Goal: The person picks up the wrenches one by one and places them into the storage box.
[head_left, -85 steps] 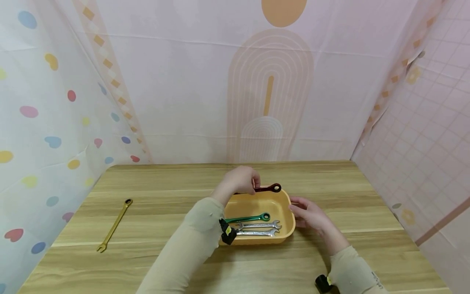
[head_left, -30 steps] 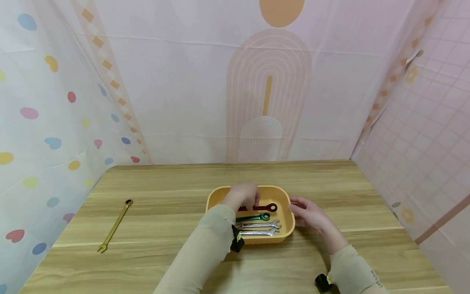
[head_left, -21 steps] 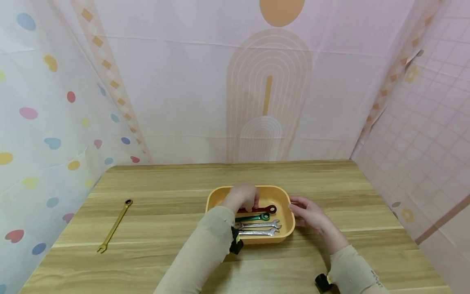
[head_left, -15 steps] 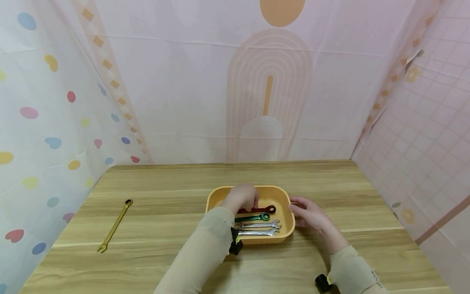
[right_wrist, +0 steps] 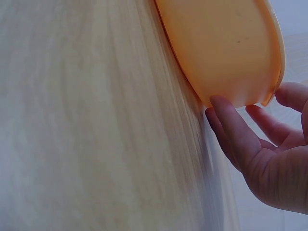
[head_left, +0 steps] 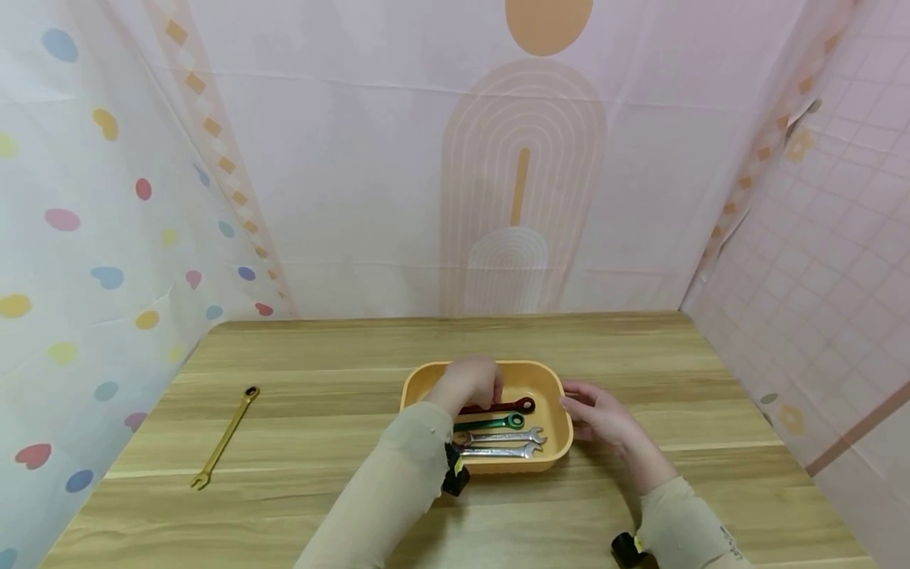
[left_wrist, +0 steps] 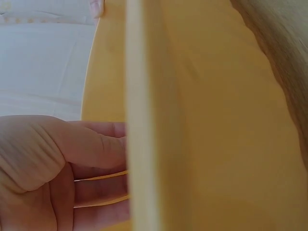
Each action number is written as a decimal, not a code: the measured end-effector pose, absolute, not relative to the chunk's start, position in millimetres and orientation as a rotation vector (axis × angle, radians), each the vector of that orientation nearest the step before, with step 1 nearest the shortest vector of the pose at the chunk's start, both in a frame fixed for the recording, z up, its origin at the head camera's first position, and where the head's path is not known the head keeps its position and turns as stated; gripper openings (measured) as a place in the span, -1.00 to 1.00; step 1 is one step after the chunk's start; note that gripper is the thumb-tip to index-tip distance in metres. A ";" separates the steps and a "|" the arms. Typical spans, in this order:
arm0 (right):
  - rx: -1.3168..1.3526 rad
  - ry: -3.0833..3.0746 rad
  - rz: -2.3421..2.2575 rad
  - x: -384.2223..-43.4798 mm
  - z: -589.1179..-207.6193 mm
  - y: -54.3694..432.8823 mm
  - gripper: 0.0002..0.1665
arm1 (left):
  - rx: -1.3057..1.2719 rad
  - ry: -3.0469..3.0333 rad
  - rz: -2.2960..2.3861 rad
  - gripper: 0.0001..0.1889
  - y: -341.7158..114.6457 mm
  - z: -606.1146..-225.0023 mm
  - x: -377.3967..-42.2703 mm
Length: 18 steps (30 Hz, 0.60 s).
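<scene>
My left hand (head_left: pixel 471 382) reaches into a yellow plastic box (head_left: pixel 550 383) and pinches a dark red ratchet wrench (head_left: pixel 513 406) lying low inside it. Its ring end sticks out past the fingers; the rest is behind the hand. In the left wrist view the box's near wall (left_wrist: pixel 216 120) hides the fingertips. Beside the red wrench lie a green ratchet wrench (head_left: pixel 498 422) and two silver wrenches (head_left: pixel 505 435), partly covered by my left wrist. My right hand (head_left: pixel 600 415) touches the box's right end, fingers spread along the outer wall and thumb at the rim (right_wrist: pixel 280 72).
A gold ratchet wrench (head_left: pixel 225 436) lies slanted on the left part of the wooden table (head_left: pixel 320 474). Patterned cloth walls (head_left: pixel 355 197) stand behind the table and on both sides.
My left hand has brought the red wrench down from above the back rim into the box, next to the green one. Over the last half second it barely moves. The right hand stays put.
</scene>
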State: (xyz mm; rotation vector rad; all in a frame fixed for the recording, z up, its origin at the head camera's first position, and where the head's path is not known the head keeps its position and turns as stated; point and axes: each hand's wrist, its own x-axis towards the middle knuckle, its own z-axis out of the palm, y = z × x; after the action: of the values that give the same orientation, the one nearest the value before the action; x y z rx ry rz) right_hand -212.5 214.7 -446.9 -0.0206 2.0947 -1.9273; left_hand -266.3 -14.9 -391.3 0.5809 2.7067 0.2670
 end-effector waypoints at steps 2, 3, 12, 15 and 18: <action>-0.018 2.093 -1.930 -212.5 -447.3 214.8 -0.37 | 0.577 2.707 0.271 -0.79 -15.5 -391.2 -265.6; -0.018 2.095 -1.929 -212.6 -447.4 215.0 -0.37 | 0.576 2.707 0.277 -0.80 -15.8 -391.0 -265.2; -0.014 2.096 -1.932 -212.7 -447.2 215.8 -0.38 | 0.619 2.723 0.282 -0.85 -16.2 -388.2 -264.3; -0.022 2.094 -1.932 -212.7 -447.4 216.4 -0.38 | 0.662 2.744 0.258 -0.85 -15.4 -387.1 -263.0; -0.053 2.084 -1.936 -212.7 -448.2 217.3 -0.37 | 0.698 2.760 0.244 -0.84 -14.5 -386.7 -260.8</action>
State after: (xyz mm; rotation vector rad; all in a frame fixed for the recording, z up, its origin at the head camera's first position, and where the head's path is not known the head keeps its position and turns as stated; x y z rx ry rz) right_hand -212.7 217.3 -448.2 -0.0525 2.0843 -1.9356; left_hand -260.8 -14.5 -386.7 0.6982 2.7600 0.2440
